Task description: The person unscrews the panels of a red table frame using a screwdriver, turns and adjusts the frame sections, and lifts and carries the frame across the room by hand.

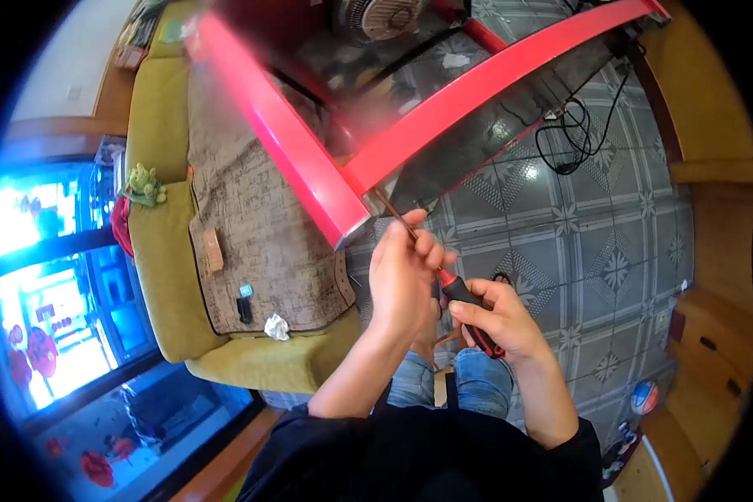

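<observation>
A screwdriver (468, 315) with a black and red handle and a long thin shaft runs between my two hands. My right hand (500, 320) is wrapped round its handle. Closer to the tip, my left hand (407, 272) has its fingers curled round the shaft. The tip reaches the underside of a red frame (309, 176), by the corner where two of its bars meet. Whether it sits in a screw is too small to make out. The left bar's cut end faces me, just beyond my left hand.
A green sofa (163, 276) with a grey-brown cover stands on the left, holding a crumpled tissue (277, 327), a small box (213, 250) and a plush toy (145, 186). A black cable (573, 138) lies coiled on the tiled floor (577, 234). Wooden cabinets (715, 335) line the right; a fan (385, 17) is at the back.
</observation>
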Demonstrator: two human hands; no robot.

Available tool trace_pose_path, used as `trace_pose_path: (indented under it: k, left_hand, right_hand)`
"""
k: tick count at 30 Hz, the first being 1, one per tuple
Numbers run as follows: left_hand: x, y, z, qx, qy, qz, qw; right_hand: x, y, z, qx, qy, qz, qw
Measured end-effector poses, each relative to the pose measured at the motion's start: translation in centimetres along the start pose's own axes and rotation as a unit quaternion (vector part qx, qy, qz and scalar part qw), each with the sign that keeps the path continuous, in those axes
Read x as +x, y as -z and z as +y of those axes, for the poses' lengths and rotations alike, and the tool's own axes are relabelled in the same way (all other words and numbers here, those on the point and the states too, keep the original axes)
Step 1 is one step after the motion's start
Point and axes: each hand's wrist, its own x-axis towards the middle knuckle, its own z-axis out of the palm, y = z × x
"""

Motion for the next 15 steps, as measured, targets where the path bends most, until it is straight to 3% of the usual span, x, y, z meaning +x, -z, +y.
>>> trace_pose_path:
  k: [1,2,3,5,8,9,10,11,12,13,15]
  left_hand:
    - [0.9,0.3,-0.3,-0.076,0.01,-0.048,0.996]
    - [1.5,0.5,-0.6,-0.151,0.021,-0.095,0.984]
    - [1.5,0.4,-1.0,-0.145,0.025,-0.098,0.984]
    - [1.2,-1.1,-0.6,-0.131,-0.003,-0.02,0.991]
    - [1.1,-0.2,-0.7,-0.155,0.022,-0.06,0.986]
    - [1.2,-0.4,-0.5,-0.179,0.028,-0.069,0.981]
    - [0.5,-1.4,-0.1,-0.178,0.025,-0.069,0.981]
    - [-0.6,-3.0,0.1,-0.144,0.044,-0.001,0.989]
    - [-1.3,-3.8,0.2,-0.109,0.063,0.067,0.99]
    - [-1.6,-3.6,0.0,-0.106,0.064,0.067,0.99]
    - [-1.3,-2.5,-0.3,-0.139,0.07,-0.008,0.988]
  right_hand:
    - [-0.2,0.4,0.2,0.006,0.005,0.004,1.0]
    - [-0.5,0.9,0.5,0.132,-0.021,-0.063,0.989]
    - [-0.9,1.3,0.9,0.254,-0.046,-0.131,0.957]
    - [-2.0,1.3,3.6,0.508,-0.113,-0.263,0.812]
    - [-2.4,1.1,4.4,0.566,-0.119,-0.221,0.786]
    - [-2.6,1.1,3.1,0.411,-0.079,-0.157,0.894]
    - [-2.9,1.0,2.2,0.241,-0.037,-0.087,0.966]
    - [-3.1,0.4,1.8,0.243,-0.036,-0.089,0.965]
    - [-3.2,-0.7,1.7,-0.018,0.088,0.041,0.995]
    - [-3.4,-1.8,1.4,-0.277,0.202,0.169,0.924]
    - [-3.6,-2.9,1.2,-0.312,0.21,0.22,0.9]
